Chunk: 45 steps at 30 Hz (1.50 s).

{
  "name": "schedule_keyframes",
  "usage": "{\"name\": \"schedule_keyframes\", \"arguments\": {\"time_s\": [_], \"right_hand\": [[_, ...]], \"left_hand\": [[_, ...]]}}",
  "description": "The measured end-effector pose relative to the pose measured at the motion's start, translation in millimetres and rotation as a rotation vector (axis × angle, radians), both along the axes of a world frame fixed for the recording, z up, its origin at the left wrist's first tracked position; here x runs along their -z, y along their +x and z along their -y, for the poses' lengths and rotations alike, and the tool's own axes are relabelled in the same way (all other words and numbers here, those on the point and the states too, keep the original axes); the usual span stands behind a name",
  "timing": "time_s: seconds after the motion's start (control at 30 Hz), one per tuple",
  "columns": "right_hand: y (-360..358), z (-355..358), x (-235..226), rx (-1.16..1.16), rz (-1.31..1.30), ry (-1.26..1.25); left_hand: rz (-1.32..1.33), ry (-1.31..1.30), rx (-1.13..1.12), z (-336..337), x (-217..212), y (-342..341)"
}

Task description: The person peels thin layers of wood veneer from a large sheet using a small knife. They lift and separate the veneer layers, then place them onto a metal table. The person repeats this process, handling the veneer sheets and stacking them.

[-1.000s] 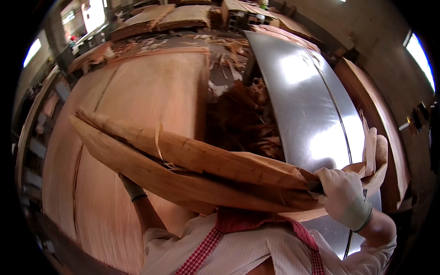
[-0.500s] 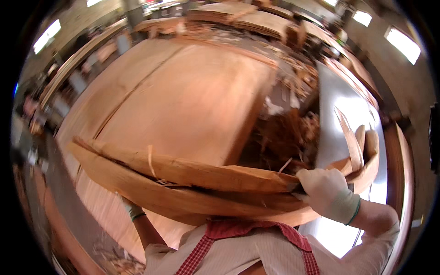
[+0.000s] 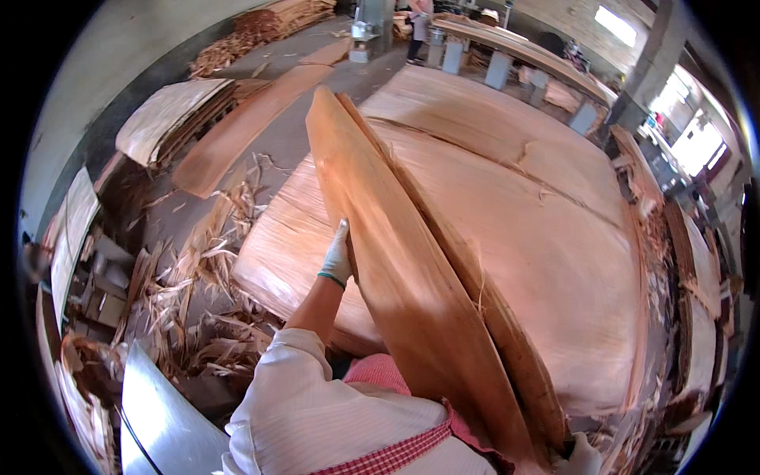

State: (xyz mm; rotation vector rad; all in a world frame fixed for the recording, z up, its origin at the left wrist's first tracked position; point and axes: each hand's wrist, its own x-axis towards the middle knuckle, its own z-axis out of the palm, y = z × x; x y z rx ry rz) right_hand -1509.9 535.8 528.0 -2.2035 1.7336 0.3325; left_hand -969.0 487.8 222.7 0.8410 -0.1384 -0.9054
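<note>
A long folded wood veneer sheet (image 3: 412,277) stretches slantwise across my front, from its narrow far end at upper left to its near end at lower right. My left hand (image 3: 338,252), in a pale glove with a green cuff, grips the veneer's left edge; the thumb shows on top, and the other fingers are hidden beneath. At the near end, my gloved right hand (image 3: 582,456) closes on the veneer, partly cut off by the lower rim. Under and beyond the held sheet lies a broad low stack of veneer sheets (image 3: 546,277) with a dark split running across it.
Torn veneer scraps (image 3: 229,214) litter the floor at left. A shiny metal sheet (image 3: 162,412) lies at lower left. Another veneer pile (image 3: 170,119) stands beyond the scraps. At the back are a long bench (image 3: 514,51), a person (image 3: 419,28) and a pillar (image 3: 653,67).
My view has swung left. The held veneer sheet has turned from lying crosswise to slanting away from me, its left end now far and its right end close. Both hands have kept hold.
</note>
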Motion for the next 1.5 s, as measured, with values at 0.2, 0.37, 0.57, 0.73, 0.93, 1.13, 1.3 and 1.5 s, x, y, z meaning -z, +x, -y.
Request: {"name": "schedule_keyframes", "arguments": {"time_s": [0.2,0.37,0.57,0.73,0.93,1.13,1.3,1.5], "right_hand": [[-42.3,80.4,39.2,-0.203,0.071,0.011],[-48.8,156.6,46.8,-0.261,0.042,0.055],[-54.3,227.6,44.5,-0.277,-0.070,0.101],[-62.7,286.8,53.2,-0.247,-0.035,0.158],[-78.2,358.0,81.4,-0.354,-0.075,0.111],[-64.1,390.6,84.8,-0.376,-0.045,0.077],[-43.4,410.5,84.0,-0.374,-0.069,0.085],[-30.9,445.6,82.4,-0.357,-0.131,0.119]], "left_hand": [[-0.028,0.021,-0.035,-3.3,54.4,-25.0],[-0.072,0.142,-0.158,16.7,101.4,-58.4],[-0.096,0.061,-0.153,63.9,95.5,-76.7],[-0.079,0.128,-0.180,86.4,107.9,-85.4],[-0.080,0.086,-0.183,132.8,107.8,-98.5],[-0.388,-0.119,-0.156,135.0,119.7,-131.6],[-0.606,-0.020,0.184,219.2,137.8,-266.0],[-0.671,0.089,0.454,320.5,139.2,-340.2]]}}
